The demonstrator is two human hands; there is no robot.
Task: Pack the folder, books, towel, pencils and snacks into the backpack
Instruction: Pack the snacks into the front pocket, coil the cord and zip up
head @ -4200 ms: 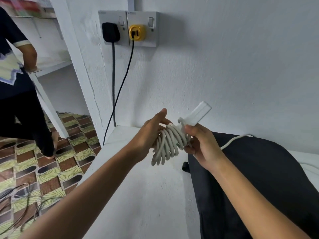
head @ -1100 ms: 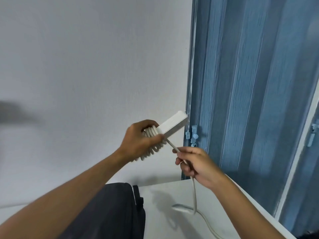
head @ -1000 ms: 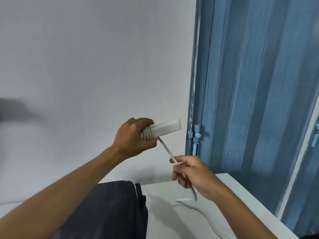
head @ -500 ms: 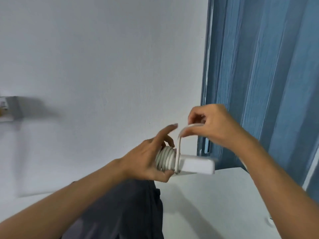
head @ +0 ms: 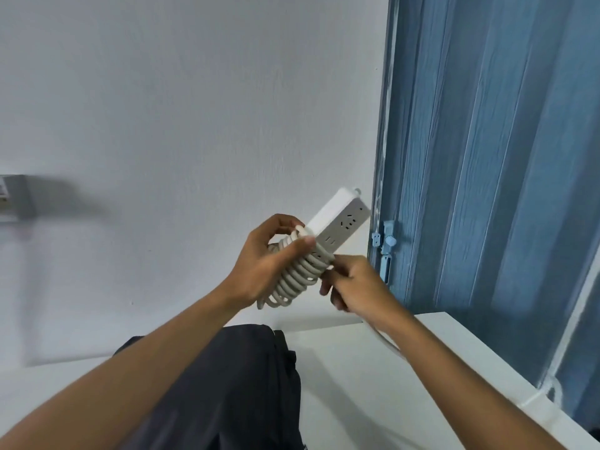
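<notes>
Nearest, at the bottom edge: two bare forearms reaching up and forward over the backpack [head: 240, 384], a dark soft bag lying on the white table [head: 357, 384]. Backpack below and left of the strip [head: 341, 222], its strap end hanging at its right side. No opening visible from here; contents not to be told.

Above the backpack, in mid-air: left hand [head: 259, 264] gripping the strip's lower half, fingers over the top, thumb pressed across the front onto the cord [head: 298, 277]. Cord wound in many close loops around the strip, the loops sagging below the hand. Upper end of the strip bare, white, tilted up to the right, sockets facing the camera.

Just right of and below the strip: right hand [head: 354, 287], fingers curled, grip clenched on the free run of cord where it leaves the coil. From under that wrist, more cord dropping down toward the table, right of the backpack.

Farther right of the strip, at the table's far edge: white cord or trunking [head: 545, 394] along the foot of the door.

Behind the strip: plain pale wall [head: 194, 108]. Right of the strip: blue folding door [head: 487, 157] with ribbed panels and a small blue latch [head: 386, 248] on its frame, level with the hands. Far left of the strip, at the picture's edge: a grey wall box [head: 13, 196], blurred, casting a shadow to its right.
</notes>
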